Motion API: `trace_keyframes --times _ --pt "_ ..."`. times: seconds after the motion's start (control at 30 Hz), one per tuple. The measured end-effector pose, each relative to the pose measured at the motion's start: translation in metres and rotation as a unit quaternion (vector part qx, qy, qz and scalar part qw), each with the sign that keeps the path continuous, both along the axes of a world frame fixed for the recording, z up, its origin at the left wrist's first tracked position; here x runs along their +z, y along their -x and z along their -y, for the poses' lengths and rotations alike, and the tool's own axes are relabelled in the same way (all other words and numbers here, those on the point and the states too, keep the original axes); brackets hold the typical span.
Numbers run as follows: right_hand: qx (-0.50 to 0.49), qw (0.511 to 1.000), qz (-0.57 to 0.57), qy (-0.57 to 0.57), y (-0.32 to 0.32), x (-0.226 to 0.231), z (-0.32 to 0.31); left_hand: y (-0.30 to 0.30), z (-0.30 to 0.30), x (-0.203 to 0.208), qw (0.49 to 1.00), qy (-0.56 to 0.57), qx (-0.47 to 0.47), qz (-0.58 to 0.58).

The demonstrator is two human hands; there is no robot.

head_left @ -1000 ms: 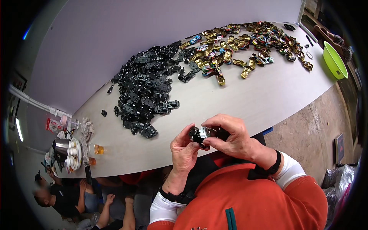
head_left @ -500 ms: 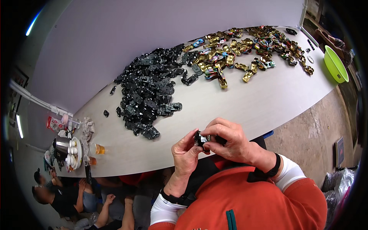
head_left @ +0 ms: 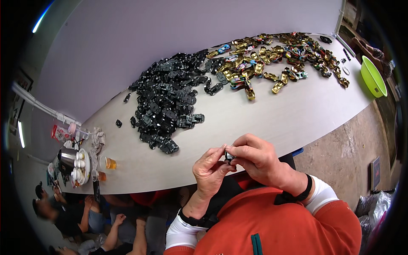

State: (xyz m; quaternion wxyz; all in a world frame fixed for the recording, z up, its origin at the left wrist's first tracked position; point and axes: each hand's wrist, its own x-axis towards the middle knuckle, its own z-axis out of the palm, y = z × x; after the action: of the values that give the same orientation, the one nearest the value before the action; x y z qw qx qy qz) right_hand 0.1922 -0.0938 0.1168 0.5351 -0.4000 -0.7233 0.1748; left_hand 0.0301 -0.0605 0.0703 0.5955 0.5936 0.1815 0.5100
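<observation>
Over the near edge of the table, both my hands are closed on one small black toy car part (head_left: 229, 157), mostly covered by the fingers. My left hand (head_left: 208, 173) pinches it from the left, and my right hand (head_left: 260, 160) grips it from the right, fingertips meeting. Beyond them lies a big heap of black toy car chassis (head_left: 163, 100). Gold and multicoloured toy car bodies (head_left: 255, 63) are spread to its right, towards the wall.
A lime-green basin (head_left: 373, 76) is at the table's right end. On the left stand a tray of white cups (head_left: 86, 168), plastic cups of amber drink (head_left: 109, 163) and a crumpled cloth (head_left: 98, 140). Other people (head_left: 72, 216) sit at the lower left.
My fingers have drawn closer together, and the black part has been turned so that less of it shows. The heaps have kept their arrangement; the view has shifted slightly.
</observation>
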Motion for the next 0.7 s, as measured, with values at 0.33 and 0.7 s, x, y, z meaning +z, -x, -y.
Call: trace_keyframes --times 0.33,0.7 --pt "0.012 0.992 -0.086 0.096 0.002 -0.001 0.002 -0.005 -0.001 0.011 0.961 -0.184 0.151 -0.142" --pt "0.067 0.977 -0.16 0.12 -0.001 -0.015 -0.004 0.007 -0.006 -0.005 0.998 0.065 0.003 -0.025"
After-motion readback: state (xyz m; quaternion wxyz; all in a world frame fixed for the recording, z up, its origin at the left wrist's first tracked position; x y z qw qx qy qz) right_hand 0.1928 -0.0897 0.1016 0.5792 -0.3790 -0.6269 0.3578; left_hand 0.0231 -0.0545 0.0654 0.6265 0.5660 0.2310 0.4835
